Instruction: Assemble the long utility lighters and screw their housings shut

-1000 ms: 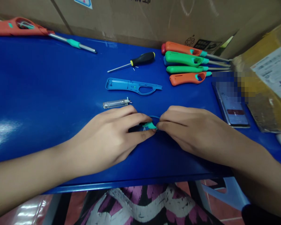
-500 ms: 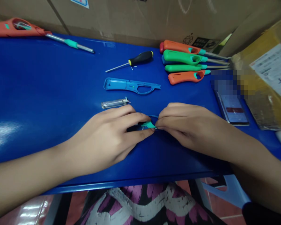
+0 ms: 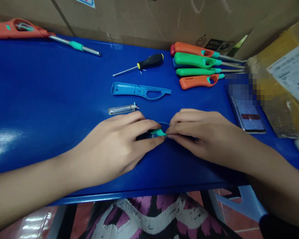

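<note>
Over the near part of the table, my left hand [image 3: 119,146] pinches a small teal lighter trigger [image 3: 159,132] between thumb and index finger. My right hand [image 3: 199,132] is closed, its fingertips meeting at the trigger's right end; what else they grip is hidden. A thin blue curved edge [image 3: 164,123], seemingly part of a lighter casing, shows between the hands, and the rest is covered. Just beyond my left hand lies a clear lighter fuel tank [image 3: 122,109] with a white fitting. A blue lighter half-casing [image 3: 141,91] rests farther back, its inner side up.
A black and yellow screwdriver [image 3: 150,61] lies behind the half-casing, with tiny screws [image 3: 143,71] beside it. Several gas lighters [image 3: 195,59] are stacked at the back right, near a phone [image 3: 249,113] and a taped parcel [image 3: 284,76]. An orange lighter [image 3: 27,30] lies back left.
Both hands stay almost in place, still at the trigger. The right fingers have shifted very slightly; the view has moved a little.
</note>
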Available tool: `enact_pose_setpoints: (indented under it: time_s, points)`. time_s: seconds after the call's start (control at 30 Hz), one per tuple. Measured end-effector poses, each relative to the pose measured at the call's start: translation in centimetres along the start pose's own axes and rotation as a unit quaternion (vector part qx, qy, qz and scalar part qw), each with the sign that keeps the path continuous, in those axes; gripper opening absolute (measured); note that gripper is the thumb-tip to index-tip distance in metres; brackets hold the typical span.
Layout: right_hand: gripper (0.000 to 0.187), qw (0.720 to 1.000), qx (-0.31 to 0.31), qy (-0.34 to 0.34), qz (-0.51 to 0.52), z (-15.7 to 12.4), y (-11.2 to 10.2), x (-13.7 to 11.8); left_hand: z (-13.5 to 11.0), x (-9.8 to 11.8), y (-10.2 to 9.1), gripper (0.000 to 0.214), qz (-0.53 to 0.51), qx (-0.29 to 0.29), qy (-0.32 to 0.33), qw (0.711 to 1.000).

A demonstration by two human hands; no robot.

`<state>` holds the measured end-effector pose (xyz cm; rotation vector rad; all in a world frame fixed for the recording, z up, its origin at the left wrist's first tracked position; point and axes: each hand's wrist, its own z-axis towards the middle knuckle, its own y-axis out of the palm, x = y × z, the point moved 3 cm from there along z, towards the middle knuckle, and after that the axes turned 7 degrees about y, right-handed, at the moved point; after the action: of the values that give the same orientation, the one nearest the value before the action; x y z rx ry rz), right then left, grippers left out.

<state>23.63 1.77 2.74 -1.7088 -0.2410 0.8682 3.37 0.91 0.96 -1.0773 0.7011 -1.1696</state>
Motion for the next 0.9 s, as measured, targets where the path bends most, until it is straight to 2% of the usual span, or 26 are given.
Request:
enact_pose_setpoints:
  time_s: [0.3,0.9]
  points:
    - [0.021,1.000,0.010,0.001,0.027,0.30,0.00,0.15,0.01,0.02,0.02,0.030,-0.013,0.000,0.002,1.000]
    - [0.024,1.000,0.007,0.002,-0.028,-0.23,0.27,-0.21,0.07,-0.08,0.03,0.029,-0.010,0.004,0.000,1.000]
